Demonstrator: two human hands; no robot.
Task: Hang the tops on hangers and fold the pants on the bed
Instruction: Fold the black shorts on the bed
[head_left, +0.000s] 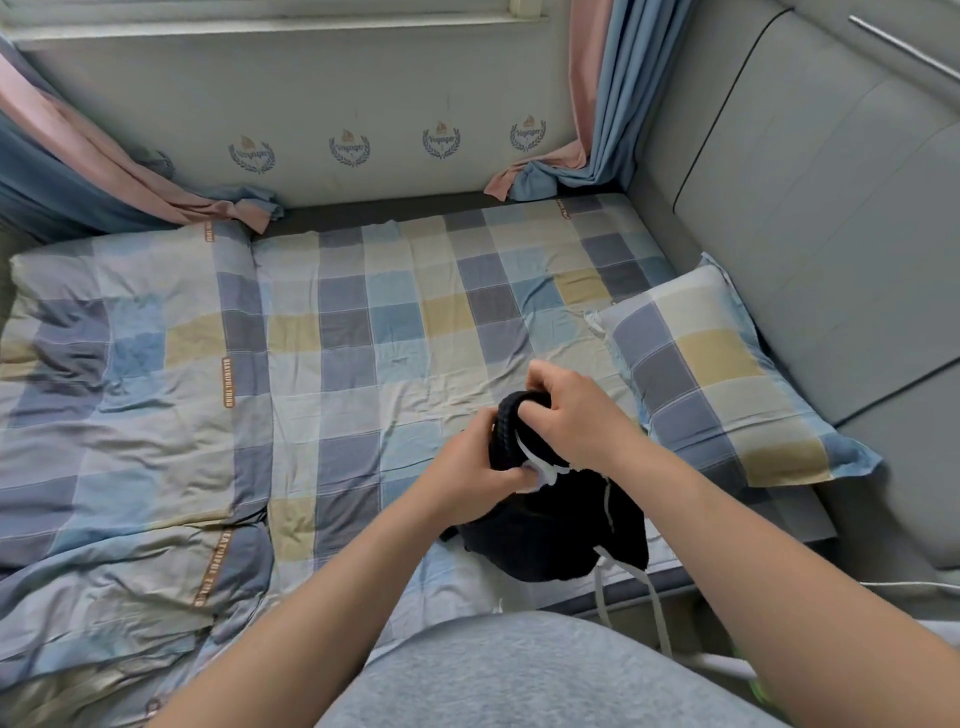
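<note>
The black pants (550, 535) are bunched up at the near edge of the bed (395, 322), just beside the checked pillow (717, 374). Their ribbed waistband (506, 426) is lifted above the sheet, and the rest sags in a heap below it. White drawstrings (608, 499) trail from the waist down past the mattress edge.

The left grip (467, 467) is closed on the waistband from the side, its thumb against a white bit of cord or label; I cannot tell which. The right grip (566, 410) is curled over the top of the waistband, fingers tucked into the fabric.

A folded quilt (119, 389) in the same check lies across the left of the bed. Pink and blue curtains (597, 104) hang at the far corners, and a grey padded panel (831, 208) runs behind the pillow.
</note>
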